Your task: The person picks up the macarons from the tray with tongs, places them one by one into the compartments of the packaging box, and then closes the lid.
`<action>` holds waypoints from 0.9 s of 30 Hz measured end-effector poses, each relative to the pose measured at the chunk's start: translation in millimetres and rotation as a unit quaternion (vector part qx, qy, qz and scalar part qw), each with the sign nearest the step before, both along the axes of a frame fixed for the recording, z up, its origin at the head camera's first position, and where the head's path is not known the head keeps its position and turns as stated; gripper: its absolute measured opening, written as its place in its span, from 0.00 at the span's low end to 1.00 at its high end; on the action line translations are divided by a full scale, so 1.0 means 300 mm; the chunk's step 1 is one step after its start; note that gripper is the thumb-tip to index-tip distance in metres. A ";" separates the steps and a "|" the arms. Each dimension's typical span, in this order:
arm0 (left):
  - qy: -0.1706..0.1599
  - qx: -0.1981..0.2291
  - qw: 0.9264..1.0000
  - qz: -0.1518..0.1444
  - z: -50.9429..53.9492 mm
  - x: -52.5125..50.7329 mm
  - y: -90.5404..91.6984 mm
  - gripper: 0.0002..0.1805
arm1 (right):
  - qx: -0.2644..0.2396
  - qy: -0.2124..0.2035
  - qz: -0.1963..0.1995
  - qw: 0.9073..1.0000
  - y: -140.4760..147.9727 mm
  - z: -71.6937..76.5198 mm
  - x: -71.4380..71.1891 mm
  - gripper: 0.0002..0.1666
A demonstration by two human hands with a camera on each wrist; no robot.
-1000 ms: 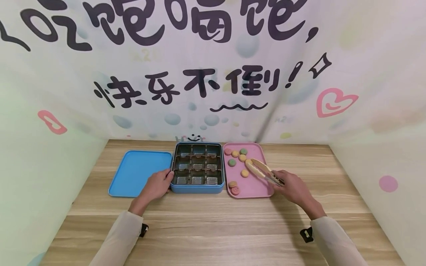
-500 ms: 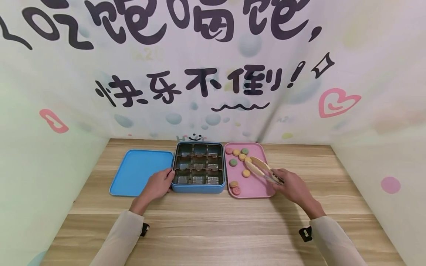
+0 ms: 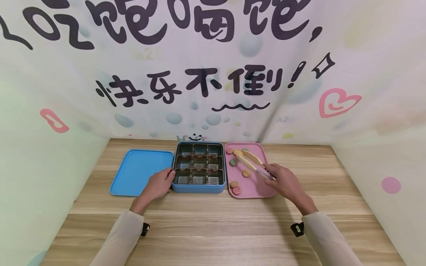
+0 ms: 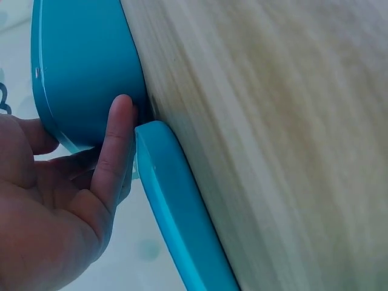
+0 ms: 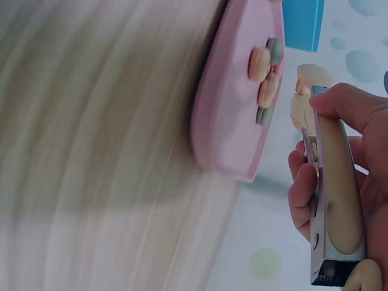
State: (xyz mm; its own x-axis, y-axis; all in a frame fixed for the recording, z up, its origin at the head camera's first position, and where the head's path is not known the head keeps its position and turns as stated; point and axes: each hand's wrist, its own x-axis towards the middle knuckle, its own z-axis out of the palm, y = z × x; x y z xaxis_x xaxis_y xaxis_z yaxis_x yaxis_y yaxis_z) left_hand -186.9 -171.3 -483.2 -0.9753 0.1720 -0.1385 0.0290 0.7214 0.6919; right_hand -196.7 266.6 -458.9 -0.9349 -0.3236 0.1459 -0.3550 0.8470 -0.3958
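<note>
Right hand [image 3: 285, 181] grips cream-and-silver tongs [image 5: 341, 194] over pink rounded tray [image 3: 256, 190]; left hand [image 3: 159, 183], fingers loose, touches blue square box [image 3: 198, 188]

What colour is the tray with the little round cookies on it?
The tray is pink; the head view shows it best.

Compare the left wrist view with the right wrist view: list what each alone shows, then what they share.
Only the left wrist view shows the person's left hand, touching a deep blue round-cornered box, and a shallow blue rectangular tray.

Only the right wrist view shows the right hand gripping tan-and-silver metal tongs, and a shallow pink tray bearing round green and peach macarons.

Both show the light wood-grain tabletop and pale printed wall; the blue corner atop the right view is probably that box.
</note>
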 end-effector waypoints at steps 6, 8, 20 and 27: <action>0.001 0.001 1.000 0.004 0.001 0.003 0.003 0.17 | -0.003 0.014 0.012 1.000 -0.046 0.015 -0.014 0.33; 0.000 0.002 1.000 0.006 0.002 0.003 0.004 0.17 | -0.006 0.015 0.014 1.000 -0.061 0.021 -0.018 0.33; -0.008 0.002 1.000 0.010 0.012 0.008 0.002 0.17 | -0.020 0.019 0.035 0.999 -0.172 0.052 -0.038 0.36; -0.010 0.002 1.000 0.005 0.006 0.002 0.004 0.17 | -0.011 0.011 0.040 0.999 -0.220 0.054 -0.045 0.36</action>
